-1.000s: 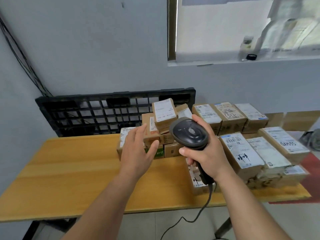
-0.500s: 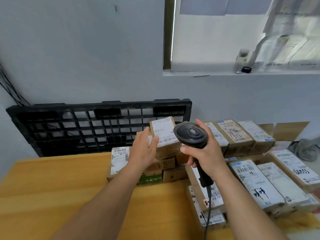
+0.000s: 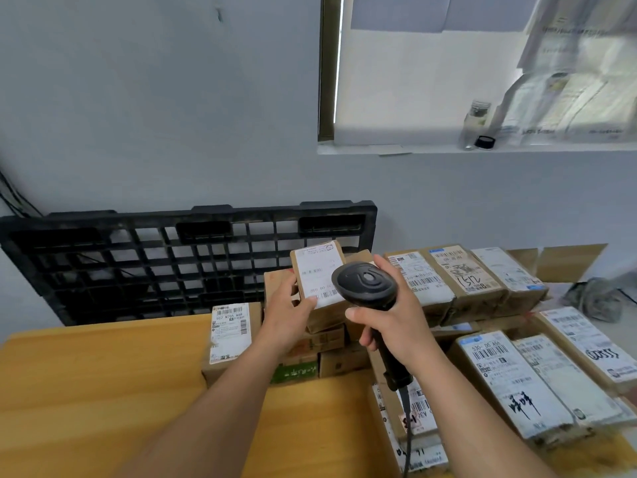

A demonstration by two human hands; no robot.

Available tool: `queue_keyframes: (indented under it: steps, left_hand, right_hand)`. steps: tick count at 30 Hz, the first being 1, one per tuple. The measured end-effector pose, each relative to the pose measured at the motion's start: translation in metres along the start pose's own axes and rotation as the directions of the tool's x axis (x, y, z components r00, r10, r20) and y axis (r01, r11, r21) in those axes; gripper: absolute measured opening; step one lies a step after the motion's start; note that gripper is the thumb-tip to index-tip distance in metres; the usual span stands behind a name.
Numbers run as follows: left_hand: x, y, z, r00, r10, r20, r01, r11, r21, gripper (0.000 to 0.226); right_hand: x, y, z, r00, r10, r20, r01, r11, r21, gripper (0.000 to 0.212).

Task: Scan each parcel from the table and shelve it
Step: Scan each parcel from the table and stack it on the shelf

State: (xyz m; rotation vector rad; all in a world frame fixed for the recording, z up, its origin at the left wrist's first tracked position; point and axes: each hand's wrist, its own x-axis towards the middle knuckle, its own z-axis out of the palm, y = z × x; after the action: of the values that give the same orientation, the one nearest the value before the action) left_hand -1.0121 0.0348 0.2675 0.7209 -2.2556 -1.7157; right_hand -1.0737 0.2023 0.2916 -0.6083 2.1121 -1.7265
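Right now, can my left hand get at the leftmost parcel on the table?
Probably not yet: the left hand has its grip on the small parcel at the scanner. Nothing blocks the leftmost parcel itself.

Small brown cardboard parcel (image 3: 319,274): white barcode label facing up, tilted, gripped at its left edge by the left hand (image 3: 286,319). Black barcode scanner (image 3: 365,284): held in the right hand (image 3: 396,326), head overlapping the label's right side. Other labelled parcels (image 3: 489,377) lie stacked below and right of both hands on the wooden table (image 3: 86,391).
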Motion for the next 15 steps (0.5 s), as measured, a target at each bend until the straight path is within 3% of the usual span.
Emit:
queue_keyframes:
  steps: [6, 12, 15]
  left_hand:
    - [-0.021, -0.005, 0.000, 0.998, 0.007, 0.064, 0.001, 0.992, -0.127, 0.059]
    - [-0.036, -0.001, -0.006, 0.997, -0.039, 0.072, 0.057, 0.963, -0.263, 0.030]
    - [-0.046, 0.001, -0.012, 0.999, -0.018, 0.043, 0.031, 0.948, -0.316, 0.046]
  right_hand:
    - [-0.014, -0.002, -0.003, 0.999, -0.026, 0.022, 0.026, 1.000, 0.000, 0.094]
    - [-0.026, -0.005, -0.005, 0.998, -0.041, 0.040, 0.040, 0.999, 0.024, 0.095]
    - [-0.034, -0.009, -0.008, 0.995, -0.081, 0.062, 0.078, 0.996, 0.044, 0.095]
